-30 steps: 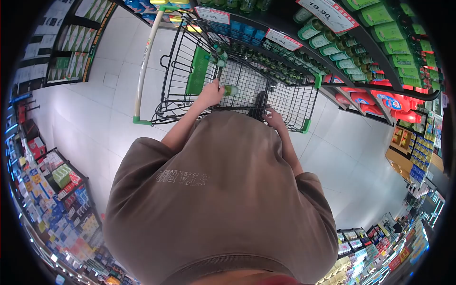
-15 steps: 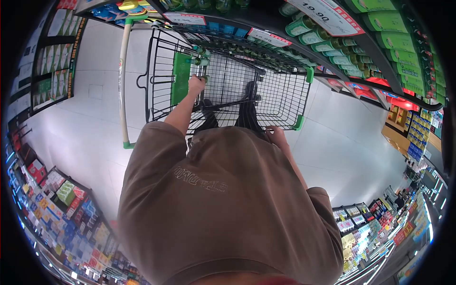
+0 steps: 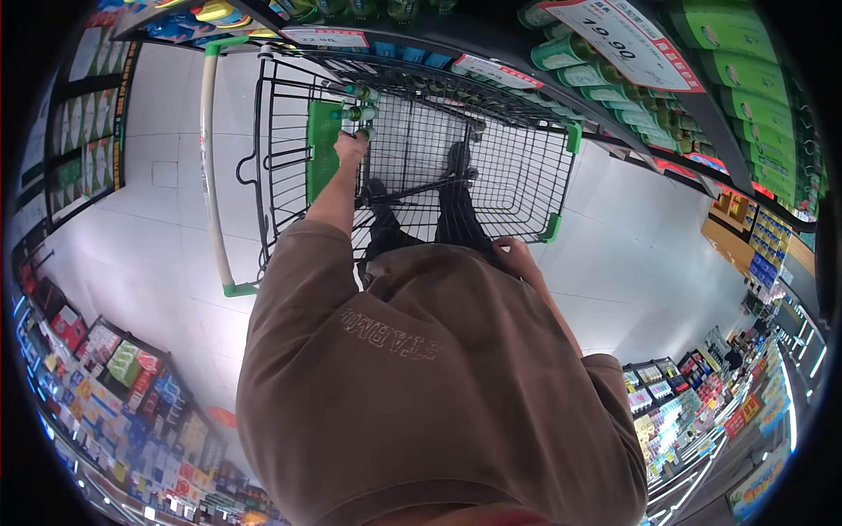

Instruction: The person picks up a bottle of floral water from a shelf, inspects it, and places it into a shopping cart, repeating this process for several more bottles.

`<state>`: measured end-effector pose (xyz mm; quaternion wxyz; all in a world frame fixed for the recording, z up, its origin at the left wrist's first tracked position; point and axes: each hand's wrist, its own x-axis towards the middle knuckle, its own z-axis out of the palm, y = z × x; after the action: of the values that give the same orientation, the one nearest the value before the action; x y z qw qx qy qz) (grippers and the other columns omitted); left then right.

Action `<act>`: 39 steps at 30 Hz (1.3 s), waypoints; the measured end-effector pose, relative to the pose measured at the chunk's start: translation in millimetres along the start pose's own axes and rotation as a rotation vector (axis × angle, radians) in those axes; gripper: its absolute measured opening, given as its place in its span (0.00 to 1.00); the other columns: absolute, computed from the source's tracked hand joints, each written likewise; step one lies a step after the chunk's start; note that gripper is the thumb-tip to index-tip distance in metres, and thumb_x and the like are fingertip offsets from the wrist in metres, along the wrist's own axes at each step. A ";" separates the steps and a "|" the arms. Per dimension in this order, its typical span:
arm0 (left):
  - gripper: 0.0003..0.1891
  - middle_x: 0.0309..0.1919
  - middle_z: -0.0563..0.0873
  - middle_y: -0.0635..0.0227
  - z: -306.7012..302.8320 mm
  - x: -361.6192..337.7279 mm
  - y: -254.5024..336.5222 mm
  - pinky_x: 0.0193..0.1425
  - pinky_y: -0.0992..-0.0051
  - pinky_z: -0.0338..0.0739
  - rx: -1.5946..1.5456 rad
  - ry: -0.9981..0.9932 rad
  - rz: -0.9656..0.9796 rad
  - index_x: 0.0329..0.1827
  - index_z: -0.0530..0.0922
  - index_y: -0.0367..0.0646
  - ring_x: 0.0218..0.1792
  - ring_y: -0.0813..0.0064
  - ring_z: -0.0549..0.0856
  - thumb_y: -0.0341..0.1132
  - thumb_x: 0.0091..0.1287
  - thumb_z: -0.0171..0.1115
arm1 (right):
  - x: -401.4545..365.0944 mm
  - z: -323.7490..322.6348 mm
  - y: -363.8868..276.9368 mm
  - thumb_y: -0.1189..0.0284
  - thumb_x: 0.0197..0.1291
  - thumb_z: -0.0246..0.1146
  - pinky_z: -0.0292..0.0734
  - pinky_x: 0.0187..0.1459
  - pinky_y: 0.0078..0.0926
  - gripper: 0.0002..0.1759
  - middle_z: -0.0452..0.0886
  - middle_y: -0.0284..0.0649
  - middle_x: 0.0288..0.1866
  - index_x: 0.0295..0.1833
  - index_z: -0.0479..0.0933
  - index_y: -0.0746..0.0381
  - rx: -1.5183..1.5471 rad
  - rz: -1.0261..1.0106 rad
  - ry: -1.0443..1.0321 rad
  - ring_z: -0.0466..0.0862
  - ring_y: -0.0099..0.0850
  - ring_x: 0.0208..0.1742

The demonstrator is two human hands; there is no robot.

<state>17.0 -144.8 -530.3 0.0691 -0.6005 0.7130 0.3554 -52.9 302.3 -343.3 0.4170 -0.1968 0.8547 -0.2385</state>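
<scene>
My left hand (image 3: 351, 145) is inside the shopping cart (image 3: 526, 175), closed around a green bottle (image 3: 364, 134) that it mostly covers. The bottle is beside the green panel (image 3: 321, 149) at the handle end of the cart. Two more green bottles with pale labels lie just beyond it: one bottle (image 3: 355, 114) close to my fingers and another bottle (image 3: 361, 92) further up. My right hand (image 3: 516, 255) hangs low by my trousers, close to the cart's near rim. Its fingers are loosely bent and a little apart, with nothing visible between them.
A shelf with rows of green bottles (image 3: 605, 88) and price tags (image 3: 627, 44) runs along the cart's far side. Green packs (image 3: 737, 88) fill its right end. The cart's pale handle bar (image 3: 208, 158) is at left. Further displays (image 3: 132, 368) line the aisle.
My left hand has shifted slightly left and up with the bottle, nearer the two other bottles. The cart's handle end sits further left in view, and my torso appears further right.
</scene>
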 end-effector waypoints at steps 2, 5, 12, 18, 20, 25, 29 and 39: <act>0.22 0.39 0.84 0.43 -0.7 2.1 0.9 0.51 0.60 0.78 -0.027 -0.017 -0.014 0.45 0.73 0.33 0.44 0.47 0.83 0.44 0.55 0.62 | 0.2 -1.0 -1.7 0.66 0.57 0.62 0.78 0.47 0.32 0.12 0.85 0.45 0.38 0.40 0.83 0.64 -0.025 0.007 0.004 0.84 0.39 0.42; 0.24 0.39 0.84 0.43 0.6 8.6 1.3 0.51 0.61 0.78 -0.045 0.041 0.021 0.47 0.73 0.32 0.44 0.47 0.83 0.43 0.55 0.62 | 0.6 -2.8 -5.1 0.66 0.57 0.63 0.78 0.46 0.32 0.12 0.85 0.45 0.38 0.39 0.82 0.64 -0.058 0.026 -0.006 0.85 0.39 0.42; 0.25 0.40 0.84 0.43 0.3 22.9 3.9 0.51 0.60 0.78 -0.031 0.070 0.045 0.47 0.72 0.32 0.45 0.47 0.83 0.44 0.56 0.63 | 0.1 0.1 -6.5 0.68 0.56 0.63 0.77 0.47 0.34 0.11 0.84 0.48 0.38 0.39 0.82 0.65 0.018 0.050 0.003 0.84 0.43 0.43; 0.24 0.40 0.83 0.41 -4.0 31.2 -0.6 0.51 0.61 0.78 0.023 0.072 0.030 0.44 0.73 0.29 0.45 0.46 0.83 0.44 0.55 0.63 | 1.3 3.0 -1.7 0.67 0.56 0.63 0.77 0.47 0.34 0.12 0.84 0.48 0.37 0.39 0.82 0.65 0.014 0.026 0.025 0.84 0.43 0.43; 0.25 0.40 0.83 0.41 -5.4 34.9 -5.1 0.51 0.61 0.78 0.043 0.074 0.031 0.44 0.73 0.29 0.45 0.46 0.83 0.45 0.55 0.63 | 1.1 2.0 -3.1 0.66 0.57 0.63 0.77 0.47 0.34 0.12 0.84 0.48 0.38 0.39 0.82 0.65 0.005 0.054 0.009 0.84 0.43 0.43; 0.28 0.42 0.83 0.40 -17.9 35.7 -4.9 0.54 0.61 0.77 0.106 -0.037 -0.013 0.45 0.75 0.27 0.47 0.47 0.83 0.48 0.55 0.63 | 1.6 2.2 -2.3 0.67 0.56 0.62 0.77 0.47 0.34 0.12 0.84 0.48 0.39 0.40 0.82 0.65 -0.013 0.046 0.011 0.84 0.44 0.43; 0.30 0.44 0.82 0.39 -22.5 36.0 -6.8 0.56 0.63 0.76 0.103 -0.049 -0.007 0.48 0.74 0.27 0.51 0.48 0.81 0.48 0.54 0.63 | 3.3 6.8 2.8 0.66 0.57 0.63 0.79 0.46 0.30 0.13 0.85 0.45 0.40 0.42 0.83 0.63 -0.036 0.041 0.010 0.85 0.38 0.42; 0.23 0.40 0.85 0.48 -28.6 39.7 -20.1 0.52 0.62 0.77 -0.020 -0.033 0.108 0.48 0.75 0.40 0.46 0.52 0.83 0.45 0.54 0.64 | 2.2 3.4 -5.4 0.60 0.56 0.62 0.78 0.51 0.33 0.17 0.84 0.47 0.42 0.43 0.83 0.61 -0.008 0.213 -0.012 0.84 0.40 0.46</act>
<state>33.9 -194.2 -538.5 0.0554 -0.5557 0.7398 0.3752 -50.7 295.9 -343.4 0.4445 -0.1082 0.8691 -0.1881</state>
